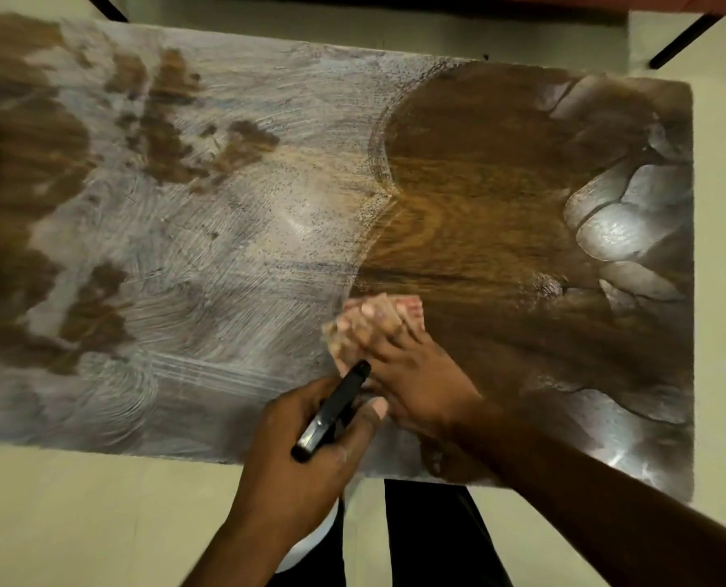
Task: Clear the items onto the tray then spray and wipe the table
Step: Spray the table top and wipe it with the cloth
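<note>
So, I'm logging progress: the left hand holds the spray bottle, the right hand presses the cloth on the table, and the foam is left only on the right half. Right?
Not quite. The head view shows the foam mostly covering the left half of the table; the right is largely wiped. The left hand does hold the spray bottle, and the right hand presses the cloth.

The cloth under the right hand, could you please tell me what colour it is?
The cloth is pale pink to peach, seen in the head view, though motion blur hides any pattern.

Pale cream tiled floor (98, 514) all around. Black metal legs (683, 40) at top corners, far side. Reddish-brown strip (606, 0) along top edge, unclear what. Black trouser legs (433, 540) at bottom centre.
</note>
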### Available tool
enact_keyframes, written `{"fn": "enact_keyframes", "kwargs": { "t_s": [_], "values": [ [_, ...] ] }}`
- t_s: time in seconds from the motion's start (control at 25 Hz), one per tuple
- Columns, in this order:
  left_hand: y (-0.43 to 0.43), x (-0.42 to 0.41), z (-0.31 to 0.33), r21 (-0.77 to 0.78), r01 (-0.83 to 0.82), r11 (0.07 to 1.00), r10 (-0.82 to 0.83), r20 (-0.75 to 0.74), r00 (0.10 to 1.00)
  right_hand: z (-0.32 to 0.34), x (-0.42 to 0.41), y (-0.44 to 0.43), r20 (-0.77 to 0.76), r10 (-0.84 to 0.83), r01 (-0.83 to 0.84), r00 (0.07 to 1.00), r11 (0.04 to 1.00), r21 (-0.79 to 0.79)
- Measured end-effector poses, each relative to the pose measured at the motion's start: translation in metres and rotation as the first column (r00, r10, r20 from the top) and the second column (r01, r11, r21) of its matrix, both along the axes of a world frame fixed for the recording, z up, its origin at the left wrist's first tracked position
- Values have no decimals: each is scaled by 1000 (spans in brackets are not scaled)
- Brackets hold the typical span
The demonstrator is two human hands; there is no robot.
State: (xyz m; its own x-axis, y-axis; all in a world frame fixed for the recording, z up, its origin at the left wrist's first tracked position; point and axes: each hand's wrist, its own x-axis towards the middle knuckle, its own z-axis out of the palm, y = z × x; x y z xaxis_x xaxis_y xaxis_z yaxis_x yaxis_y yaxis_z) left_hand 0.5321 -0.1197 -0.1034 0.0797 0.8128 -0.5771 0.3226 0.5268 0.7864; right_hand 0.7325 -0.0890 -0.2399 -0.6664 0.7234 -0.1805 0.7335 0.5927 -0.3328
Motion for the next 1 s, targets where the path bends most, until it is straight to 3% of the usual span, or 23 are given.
{"fn": "enact_keyframes", "kwargs": {
  "t_s": [0.08, 0.12, 0.16, 0.24, 0.28, 0.36, 0.4, 0.44, 0.48, 0.52, 0.6, 0.64, 0.68, 0.76, 0.84, 0.92, 1.0],
  "values": [
    [-14, -13, -1, 9, 52, 999, -52, -14, 999, -1, 47, -42, 61, 294, -294, 954, 956, -2],
    [-22, -19, -3, 4, 81, 997, -81, -10, 997, 1, 76, -55, 101, 296, -297, 950, 955, -9],
    [-31, -25, -4, -5, 103, 995, -103, 6, 995, 4, 102, -66, 130, 202, -203, 971, 979, -3],
    [-48, -35, -5, -28, 146, 989, -146, 31, 989, 13, 130, -81, 70, -245, 245, 967, 969, 19],
    [-56, -40, -5, -37, 171, 985, -170, 32, 985, 15, 125, -85, 6, -515, 515, 857, 857, 20],
    [-72, -47, -4, -42, 217, 975, -216, 24, 976, 17, 68, -83, -41, -906, 905, 421, 423, -49],
    [-79, -50, -3, -46, 226, 973, -225, 18, 974, 17, 28, -81, -14, -966, 962, 259, 259, -85],
    [-86, -53, -1, -51, 226, 973, -226, 7, 974, 16, -11, -84, 14, -976, 971, 218, 215, -102],
    [-92, -55, 0, -51, 223, 974, -223, -6, 975, 14, -47, -92, 18, -955, 951, 297, 294, -98],
    [-97, -57, 1, -48, 220, 974, -221, -25, 975, 12, -75, -107, 5, -887, 884, 462, 460, -89],
    [-103, -59, 1, -36, 216, 976, -218, -60, 974, 7, -90, -150, -18, -579, 576, 815, 814, -74],
    [-105, -60, 1, -37, 216, 976, -218, -63, 974, 4, -76, -171, -3, -418, 418, 908, 908, -38],
    [-107, -62, 1, -45, 211, 976, -213, -56, 975, 2, -51, -186, 16, -315, 316, 949, 949, -13],
    [-110, -66, 1, -88, 196, 977, -197, -4, 980, 2, 6, -213, 34, -353, 354, 935, 935, -27],
    [-111, -70, 1, -120, 187, 975, -184, 34, 982, 8, 59, -234, 9, -599, 599, 801, 801, -14],
    [-111, -73, 0, -128, 176, 976, -171, 48, 984, 17, 76, -235, 6, -852, 852, 524, 524, 2],
    [-109, -75, 0, -119, 150, 982, -147, 31, 989, 17, 42, -217, 15, -975, 976, 220, 220, 3]
  ]
}}
